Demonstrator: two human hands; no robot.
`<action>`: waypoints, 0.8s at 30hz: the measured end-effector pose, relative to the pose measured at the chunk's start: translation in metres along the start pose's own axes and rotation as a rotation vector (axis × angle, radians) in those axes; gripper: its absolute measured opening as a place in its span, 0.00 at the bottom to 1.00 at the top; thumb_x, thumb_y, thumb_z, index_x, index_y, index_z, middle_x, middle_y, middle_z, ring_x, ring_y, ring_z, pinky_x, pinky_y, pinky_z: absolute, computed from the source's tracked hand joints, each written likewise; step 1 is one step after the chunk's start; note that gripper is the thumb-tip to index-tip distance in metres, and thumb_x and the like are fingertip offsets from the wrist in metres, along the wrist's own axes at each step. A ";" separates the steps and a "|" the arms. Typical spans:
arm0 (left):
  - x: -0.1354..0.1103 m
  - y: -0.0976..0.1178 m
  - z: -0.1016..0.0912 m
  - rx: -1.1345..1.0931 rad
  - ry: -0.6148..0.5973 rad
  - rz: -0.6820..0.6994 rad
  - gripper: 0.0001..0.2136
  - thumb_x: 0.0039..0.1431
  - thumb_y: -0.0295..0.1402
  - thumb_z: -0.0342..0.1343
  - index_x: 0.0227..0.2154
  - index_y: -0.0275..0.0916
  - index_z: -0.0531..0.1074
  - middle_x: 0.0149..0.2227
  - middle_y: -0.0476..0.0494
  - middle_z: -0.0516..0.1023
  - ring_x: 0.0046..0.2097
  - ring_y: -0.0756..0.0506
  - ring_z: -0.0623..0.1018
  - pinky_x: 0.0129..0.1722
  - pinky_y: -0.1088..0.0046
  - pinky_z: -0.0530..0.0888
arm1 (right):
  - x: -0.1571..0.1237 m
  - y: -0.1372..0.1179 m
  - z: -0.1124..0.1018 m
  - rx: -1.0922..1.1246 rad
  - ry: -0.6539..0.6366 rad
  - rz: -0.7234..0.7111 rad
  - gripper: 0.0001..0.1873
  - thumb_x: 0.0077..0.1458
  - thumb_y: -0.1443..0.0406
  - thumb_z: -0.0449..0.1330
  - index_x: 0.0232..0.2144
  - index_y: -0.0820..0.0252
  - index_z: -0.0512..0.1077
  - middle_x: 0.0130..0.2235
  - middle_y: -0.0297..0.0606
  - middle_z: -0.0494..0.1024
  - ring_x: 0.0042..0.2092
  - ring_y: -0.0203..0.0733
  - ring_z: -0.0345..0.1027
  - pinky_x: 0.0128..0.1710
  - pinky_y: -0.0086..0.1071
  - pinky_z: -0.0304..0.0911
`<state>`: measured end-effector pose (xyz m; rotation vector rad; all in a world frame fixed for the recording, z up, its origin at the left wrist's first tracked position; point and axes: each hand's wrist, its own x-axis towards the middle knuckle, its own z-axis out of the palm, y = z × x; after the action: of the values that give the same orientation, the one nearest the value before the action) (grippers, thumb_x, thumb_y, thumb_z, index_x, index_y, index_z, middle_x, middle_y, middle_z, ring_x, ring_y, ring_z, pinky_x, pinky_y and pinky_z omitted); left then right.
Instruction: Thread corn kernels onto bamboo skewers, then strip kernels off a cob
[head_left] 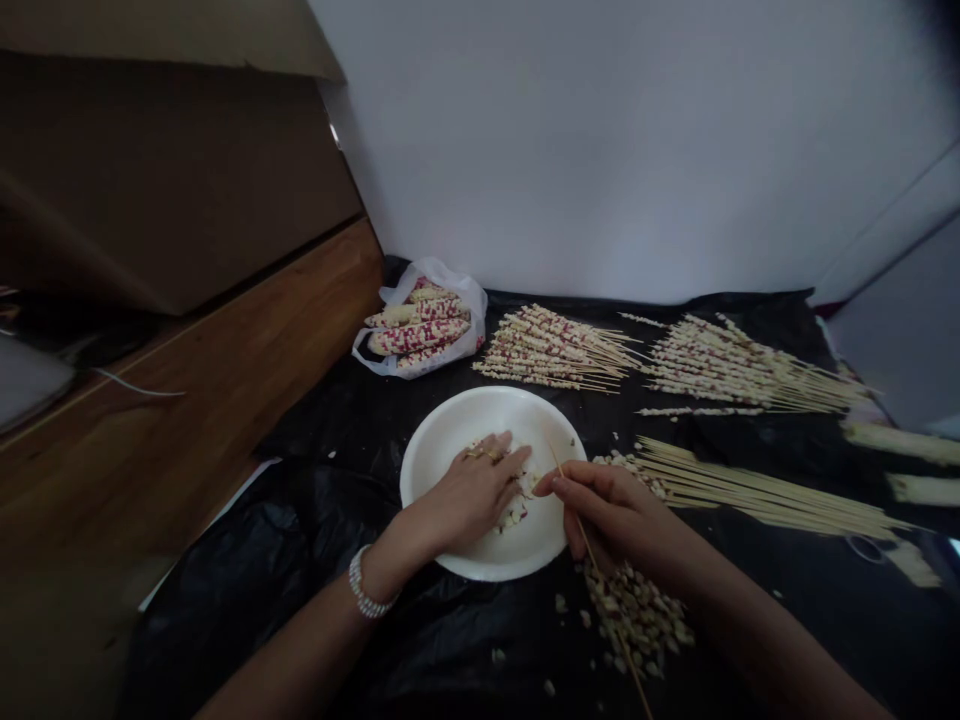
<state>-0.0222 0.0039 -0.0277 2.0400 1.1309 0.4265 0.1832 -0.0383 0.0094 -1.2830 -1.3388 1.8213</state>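
Note:
Inside a white bowl (427, 440), my left hand (480, 485) lies palm down over loose corn kernels (513, 514), its fingers spread. Some of those kernels are pale, others dark red. A bracelet circles the left wrist. At the bowl's right rim, my right hand (611, 505) is closed on a thin bamboo skewer (628, 655), whose tip points up over the bowl. The skewer's lower end runs down toward the bottom edge of the view. No kernels show on the visible part of this skewer. Below my right hand lies a pile of loose kernels (649, 615).
Kernel-threaded skewers lie in two heaps, a nearer-left heap (551, 345) and a right heap (739, 365). Bare skewers (757, 490) lie at right. A plastic bag (476, 300) holds corn cobs (420, 336). Black sheeting (330, 570) covers the surface before a white wall (600, 150).

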 end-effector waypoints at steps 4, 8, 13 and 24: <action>0.000 0.014 -0.004 0.065 -0.154 0.181 0.20 0.58 0.33 0.54 0.54 0.46 0.70 0.60 0.40 0.69 0.65 0.34 0.59 0.62 0.50 0.50 | 0.002 0.004 -0.001 0.033 -0.014 -0.024 0.18 0.59 0.51 0.54 0.39 0.60 0.70 0.17 0.27 0.71 0.12 0.28 0.55 0.12 0.23 0.44; -0.010 0.035 -0.014 0.025 -0.225 0.277 0.14 0.60 0.31 0.51 0.47 0.45 0.75 0.44 0.40 0.79 0.47 0.40 0.76 0.48 0.65 0.68 | 0.002 0.004 -0.001 0.024 -0.020 -0.021 0.17 0.60 0.52 0.53 0.38 0.59 0.71 0.18 0.28 0.71 0.12 0.27 0.56 0.12 0.23 0.44; -0.035 0.052 -0.017 0.143 -0.196 0.191 0.13 0.63 0.42 0.49 0.37 0.41 0.75 0.35 0.41 0.77 0.35 0.43 0.75 0.35 0.68 0.65 | 0.003 0.002 -0.002 0.020 0.003 0.004 0.16 0.62 0.54 0.51 0.38 0.59 0.71 0.17 0.28 0.69 0.12 0.27 0.54 0.12 0.23 0.44; -0.038 0.044 0.001 -0.016 0.044 -0.002 0.13 0.60 0.39 0.55 0.22 0.40 0.71 0.21 0.47 0.68 0.24 0.48 0.62 0.29 0.68 0.55 | 0.002 0.004 -0.001 0.029 0.001 -0.007 0.16 0.62 0.54 0.51 0.38 0.59 0.70 0.17 0.27 0.70 0.12 0.26 0.55 0.12 0.22 0.43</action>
<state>-0.0167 -0.0426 0.0071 2.0243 1.1520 0.4809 0.1832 -0.0375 0.0051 -1.2624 -1.3107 1.8288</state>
